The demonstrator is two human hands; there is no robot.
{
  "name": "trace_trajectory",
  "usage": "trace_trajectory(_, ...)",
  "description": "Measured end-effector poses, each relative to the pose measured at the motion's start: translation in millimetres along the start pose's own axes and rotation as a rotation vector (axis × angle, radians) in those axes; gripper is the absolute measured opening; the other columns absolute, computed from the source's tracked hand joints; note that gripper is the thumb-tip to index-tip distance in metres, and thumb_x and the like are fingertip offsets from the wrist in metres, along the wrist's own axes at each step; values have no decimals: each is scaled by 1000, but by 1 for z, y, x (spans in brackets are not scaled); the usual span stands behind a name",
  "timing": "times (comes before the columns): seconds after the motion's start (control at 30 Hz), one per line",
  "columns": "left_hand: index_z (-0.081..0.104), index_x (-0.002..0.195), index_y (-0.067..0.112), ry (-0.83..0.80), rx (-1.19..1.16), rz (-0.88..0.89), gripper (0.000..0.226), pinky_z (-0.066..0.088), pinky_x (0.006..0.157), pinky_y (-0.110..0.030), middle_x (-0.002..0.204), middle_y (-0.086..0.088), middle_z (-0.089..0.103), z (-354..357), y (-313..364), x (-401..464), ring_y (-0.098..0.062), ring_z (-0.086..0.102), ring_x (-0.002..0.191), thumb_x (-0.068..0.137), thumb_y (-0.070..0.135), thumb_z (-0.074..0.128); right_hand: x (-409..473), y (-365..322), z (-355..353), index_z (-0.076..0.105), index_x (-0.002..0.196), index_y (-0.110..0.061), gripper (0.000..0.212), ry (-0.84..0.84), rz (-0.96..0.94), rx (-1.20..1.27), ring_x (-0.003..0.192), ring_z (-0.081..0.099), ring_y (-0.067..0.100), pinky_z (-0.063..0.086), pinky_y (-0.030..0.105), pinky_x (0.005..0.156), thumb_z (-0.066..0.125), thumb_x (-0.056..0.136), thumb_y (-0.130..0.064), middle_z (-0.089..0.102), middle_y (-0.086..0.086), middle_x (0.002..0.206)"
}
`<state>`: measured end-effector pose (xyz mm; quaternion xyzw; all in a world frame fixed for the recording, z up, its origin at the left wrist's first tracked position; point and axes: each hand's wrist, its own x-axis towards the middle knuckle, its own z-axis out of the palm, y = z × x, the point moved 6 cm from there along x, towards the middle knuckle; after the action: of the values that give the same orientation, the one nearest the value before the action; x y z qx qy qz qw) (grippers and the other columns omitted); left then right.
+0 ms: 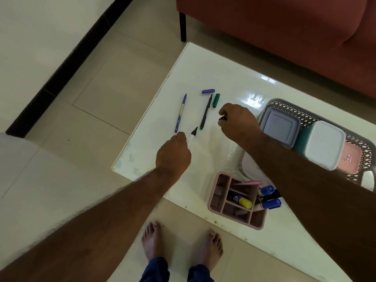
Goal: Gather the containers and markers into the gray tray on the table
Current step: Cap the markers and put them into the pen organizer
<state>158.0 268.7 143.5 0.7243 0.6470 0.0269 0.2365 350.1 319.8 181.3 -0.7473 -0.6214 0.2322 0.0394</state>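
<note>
Seen from the head camera, a white glossy table [203, 74] carries everything, and the gray tray [289, 105] at its right side serves as the landmark. Inside the tray sit three lidded containers: a gray-lidded container [279, 127] at the left, a white-lidded teal container [324, 144] beside it, and a pink container [350, 159] at the right, partly hidden. Just left of the tray, the right hand [237, 121] hovers over the table with its grip clenched around a small dark object; what it is cannot be told. Farther left of the tray, the left hand [173, 154] grasps a white marker [192, 135], its uncapped black tip pointing away from the person. Well left of the tray lie a purple pen [180, 112] and an uncapped green marker [206, 112], with a purple cap [208, 91] and a green cap [216, 100] near the green marker's tip. Nearer the person than the tray stands a pink organizer [219, 204] holding a glue stick [240, 200] and blue-capped markers [271, 203]. Bare feet [181, 241] stand on the tiled floor [101, 98].
</note>
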Motion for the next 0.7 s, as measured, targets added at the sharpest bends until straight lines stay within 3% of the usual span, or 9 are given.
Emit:
trace_trajectory(0.1,53,110,12,8,8,3,26,56,72,-33,96,-5,60,1,-1,-12,-21,63,82,93,31,58,-8,6,-15,63,120,-17,29,58,84,251,100,61,17,42,24,79,63,91,-25,66,-1,109)
trace_trajectory(0.23,60,102,10,118,-52,49,20,54,62,-37,90,-6,56,-9,-6,-25,-23,58,75,89,25,56,-24,8,-28,68,115,-18,26,96,155,643,87,68,8,51,20,70,69,90,-22,71,-3,97)
trace_trajectory(0.37,59,103,10,217,-249,131,16,49,62,-24,91,2,49,-34,10,-35,-15,53,71,92,22,56,-45,-2,-44,67,115,-12,22,63,164,1011,85,70,12,58,24,67,65,93,-11,73,3,96)
trace_trajectory(0.47,56,103,11,254,-369,159,13,41,63,-14,91,5,48,-51,27,-40,-11,49,70,95,21,53,-64,-7,-47,66,115,-11,21,53,166,1163,92,72,19,59,29,73,63,94,-8,73,8,102)
trace_trajectory(0.7,58,107,11,284,-389,284,24,43,65,-10,85,3,58,-64,57,-60,-11,55,70,96,31,50,-106,-2,-58,63,115,-9,20,144,171,1350,94,70,22,59,31,76,57,96,-4,70,16,108)
